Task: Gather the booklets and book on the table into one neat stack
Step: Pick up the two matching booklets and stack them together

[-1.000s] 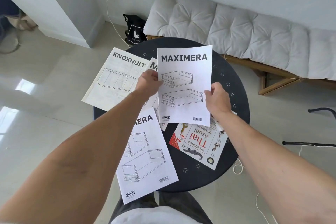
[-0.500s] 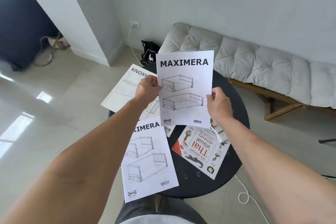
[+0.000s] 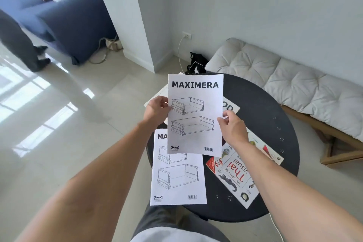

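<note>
I've lifted the booklet higher above the desk, both hands' fingers pinching its edges; stacking hasn't begun, book beneath

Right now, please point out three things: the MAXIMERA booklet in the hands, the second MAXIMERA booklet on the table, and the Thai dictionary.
Held MAXIMERA booklet (image 3: 194, 116), head view, middle of its cover.
Lying MAXIMERA booklet (image 3: 177, 179), head view, lower drawer drawing.
Thai visual dictionary (image 3: 235, 177), head view, title panel.
</note>
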